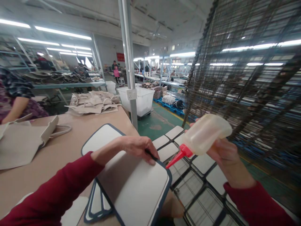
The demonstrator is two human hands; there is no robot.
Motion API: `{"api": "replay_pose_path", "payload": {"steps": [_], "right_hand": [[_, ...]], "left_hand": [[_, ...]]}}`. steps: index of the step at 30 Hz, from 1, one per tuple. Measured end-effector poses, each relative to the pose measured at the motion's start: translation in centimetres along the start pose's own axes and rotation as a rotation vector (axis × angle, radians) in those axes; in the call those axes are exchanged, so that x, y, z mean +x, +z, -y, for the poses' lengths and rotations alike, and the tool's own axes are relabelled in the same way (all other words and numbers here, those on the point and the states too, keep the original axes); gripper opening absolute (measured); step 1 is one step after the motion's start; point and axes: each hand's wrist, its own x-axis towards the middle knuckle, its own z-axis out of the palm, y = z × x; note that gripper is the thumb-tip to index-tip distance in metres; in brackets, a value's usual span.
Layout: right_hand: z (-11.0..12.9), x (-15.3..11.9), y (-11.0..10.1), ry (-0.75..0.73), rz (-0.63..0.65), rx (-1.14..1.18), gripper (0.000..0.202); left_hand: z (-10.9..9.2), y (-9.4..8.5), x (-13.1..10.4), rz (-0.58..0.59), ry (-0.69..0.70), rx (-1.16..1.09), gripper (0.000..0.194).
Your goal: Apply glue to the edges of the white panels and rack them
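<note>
Pinching a dark-edged white panel (137, 185) at six o'clock between fingers of the left hand (138, 147) and gripping a translucent bottle (202, 133) at four o'clock in the right hand (223, 153), with red nozzle (177, 158) toward eight o'clock.

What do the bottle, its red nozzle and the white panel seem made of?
Bottle: probably soft plastic, cloudy and translucent. Nozzle: likely plastic too, solid opaque red. Panel: smooth, matte white face, perhaps coated board or fabric; its dark edging could be cloth or rubber.
</note>
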Motion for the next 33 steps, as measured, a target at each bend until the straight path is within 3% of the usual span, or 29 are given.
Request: {"api": "replay_pose_path", "payload": {"steps": [13, 33], "right_hand": [[1.3, -1.4, -0.3, 0.068, 0.116, 0.057, 0.063], [0.8, -2.1, -1.5, 0.089, 0.115, 0.030, 0.064]], "left_hand": [[-3.2, 1.4, 2.0, 0.170, 0.015, -0.144, 0.031], [-3.4, 1.7, 1.2, 0.088, 0.002, -0.145, 0.038]]}}
